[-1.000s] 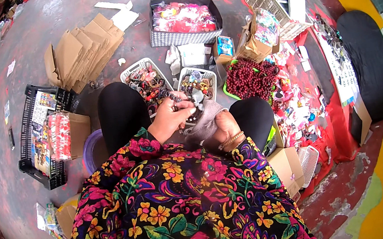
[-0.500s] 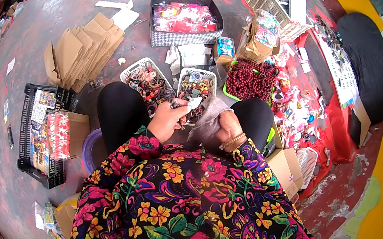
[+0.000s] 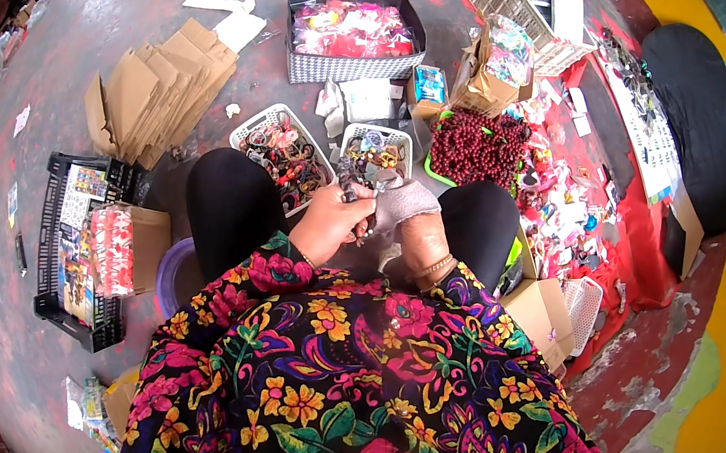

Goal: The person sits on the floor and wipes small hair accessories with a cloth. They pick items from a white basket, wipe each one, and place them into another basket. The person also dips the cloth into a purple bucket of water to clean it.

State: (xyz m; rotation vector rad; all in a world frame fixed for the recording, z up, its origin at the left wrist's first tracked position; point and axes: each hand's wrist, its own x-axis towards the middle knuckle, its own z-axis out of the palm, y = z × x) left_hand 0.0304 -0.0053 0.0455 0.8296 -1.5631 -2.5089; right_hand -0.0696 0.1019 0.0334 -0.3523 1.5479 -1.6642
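My left hand point(image 3: 330, 220) is closed, pinching a small dark bundle point(image 3: 351, 192) that looks like hair ties, just over the near end of the baskets. Close beside it is my right hand point(image 3: 423, 237), wearing a beaded bracelet at the wrist. A pale grey-mauve cloth point(image 3: 407, 203) is wrapped over its fingers and reaches to the left fingertips. The right fingers are largely hidden by the cloth. Ahead of the hands stand a white basket of coloured hair ties point(image 3: 283, 149) and a smaller white basket point(image 3: 410, 157) of mixed ones.
Dark red beads point(image 3: 477, 148) fill a green tray at the right. Farther off stands a patterned bin point(image 3: 345, 64) of pink packets. Folded cardboard point(image 3: 158, 93) and a black crate point(image 3: 47, 231) lie to the left. Small packets point(image 3: 564, 222) litter the floor at right.
The cloth has gone from hanging off my right hand to covering its fingers, which now point toward the left hand. The white piece at my left fingertips no longer shows there.
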